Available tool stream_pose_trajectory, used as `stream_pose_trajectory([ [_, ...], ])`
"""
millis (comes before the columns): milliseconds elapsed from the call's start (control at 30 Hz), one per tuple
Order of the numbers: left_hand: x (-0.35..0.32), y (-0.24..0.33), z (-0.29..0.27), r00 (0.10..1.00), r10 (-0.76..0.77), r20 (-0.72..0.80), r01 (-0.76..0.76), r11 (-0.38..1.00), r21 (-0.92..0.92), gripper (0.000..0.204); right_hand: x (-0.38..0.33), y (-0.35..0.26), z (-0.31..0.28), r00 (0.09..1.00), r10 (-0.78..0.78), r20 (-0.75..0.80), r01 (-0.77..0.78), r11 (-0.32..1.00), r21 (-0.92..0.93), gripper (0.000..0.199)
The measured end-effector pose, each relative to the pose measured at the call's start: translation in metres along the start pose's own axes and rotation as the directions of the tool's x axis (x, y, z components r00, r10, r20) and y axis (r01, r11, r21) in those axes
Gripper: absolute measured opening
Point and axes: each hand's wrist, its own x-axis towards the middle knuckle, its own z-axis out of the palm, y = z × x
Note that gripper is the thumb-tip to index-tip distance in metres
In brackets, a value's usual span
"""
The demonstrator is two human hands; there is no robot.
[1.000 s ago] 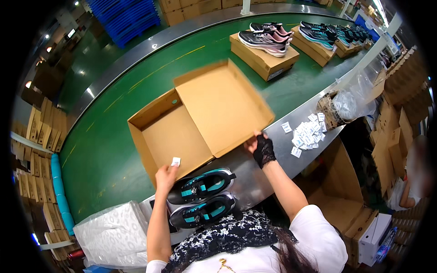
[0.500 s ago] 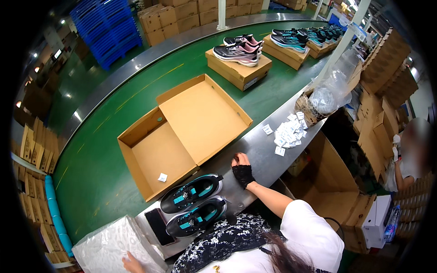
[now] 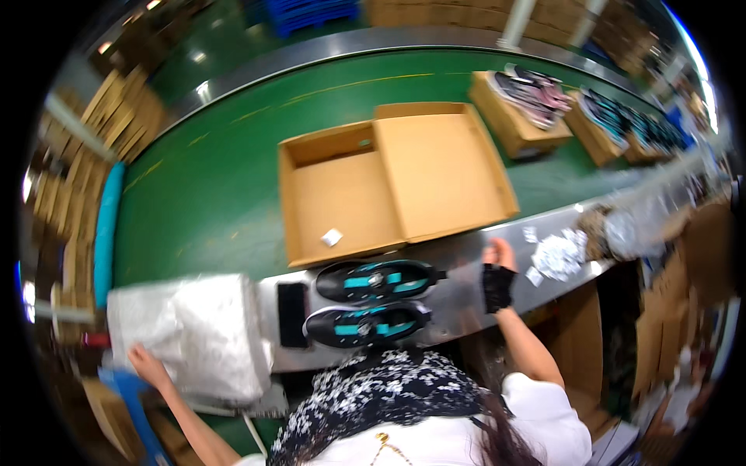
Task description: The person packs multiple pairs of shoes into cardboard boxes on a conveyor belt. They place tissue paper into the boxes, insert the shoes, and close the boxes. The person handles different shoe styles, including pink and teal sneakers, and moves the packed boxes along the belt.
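My left hand (image 3: 149,366) is at the left edge of a stack of crinkled white tissue paper (image 3: 214,330), its fingers closed on the paper's edge; motion blurs them a little. My right hand (image 3: 499,268), in a black fingerless glove, is over the metal ledge with its fingers apart and nothing visible in them. Left of it lie two black and teal shoes (image 3: 377,281), side by side. Beyond them an open brown shoebox (image 3: 342,186) holds a small white packet (image 3: 332,237). To the right is a pile of white packets (image 3: 558,256).
A dark phone (image 3: 293,314) lies between the tissue stack and the shoes. On the green belt (image 3: 225,202), more brown boxes (image 3: 505,116) carry shoes at the far right. Clear plastic bags (image 3: 622,233) sit beyond the packets. A blue frame (image 3: 132,396) stands at the lower left.
The view has turned, so the box and shoes appear straighter. My left hand has moved across the tissue stack to its left edge. My right hand stays near the ledge beside the shoes.
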Motion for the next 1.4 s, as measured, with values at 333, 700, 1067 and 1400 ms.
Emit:
stream_pose_trajectory([
  [333, -0.095, 0.366, 0.042, 0.8, 0.563, 0.207, 0.02, 0.32, -0.947, 0.005, 0.01, -0.187, 0.07, 0.426, -0.312, 0.849, -0.398, 0.779, 0.485, 0.095],
  [700, -0.146, 0.391, 0.122, 0.258, 0.841, 0.475, -0.7, 0.502, -0.508, 0.057, 0.171, -0.004, 0.073, 0.88, 0.44, -0.179, -0.202, 0.687, 0.698, 0.05],
  [1067, -0.071, 0.239, 0.221, 0.611, -0.054, 0.79, 0.268, 0.953, -0.142, 0.079, 0.122, -0.001, -0.057, 0.926, -0.172, -0.337, 0.027, 0.919, -0.394, 0.072],
  [1400, -0.119, 0.304, 0.223, 0.391, 0.365, 0.845, 0.465, 0.714, -0.523, 0.041, -0.061, -0.097, 0.022, 0.173, -0.507, 0.844, 0.815, 0.555, 0.167, 0.021],
])
